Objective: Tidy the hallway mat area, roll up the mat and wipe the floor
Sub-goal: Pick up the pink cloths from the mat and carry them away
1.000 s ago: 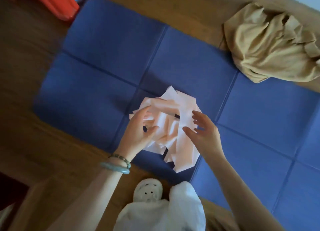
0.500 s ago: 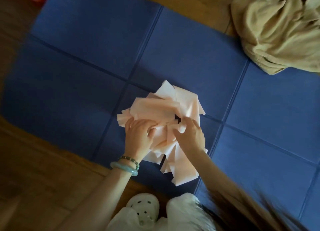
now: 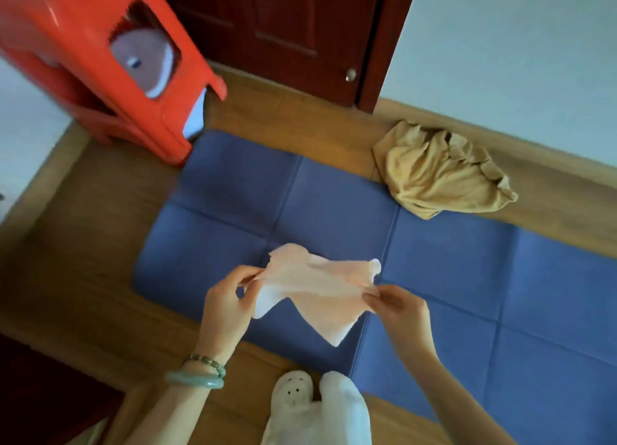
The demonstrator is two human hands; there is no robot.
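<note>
A blue mat [image 3: 444, 267] with fold creases lies flat on the wooden floor. Above its near middle I hold a bundle of pale pink paper sheets [image 3: 314, 287] off the mat. My left hand [image 3: 230, 304] pinches the bundle's left end. My right hand [image 3: 397, 307] pinches its right end. The sheets hang slack between the two hands, with a corner drooping toward me.
A crumpled tan cloth [image 3: 440, 170] lies on the floor at the mat's far edge. An orange plastic stool [image 3: 100, 67] stands at the mat's far left corner. A dark wooden door [image 3: 287, 33] is behind. My white slipper [image 3: 293, 391] and white trouser leg are at the mat's near edge.
The pink sheets lay in a loose pile on the mat under both hands; now they are gathered and lifted, stretched between my hands. My view has tilted up toward the door.
</note>
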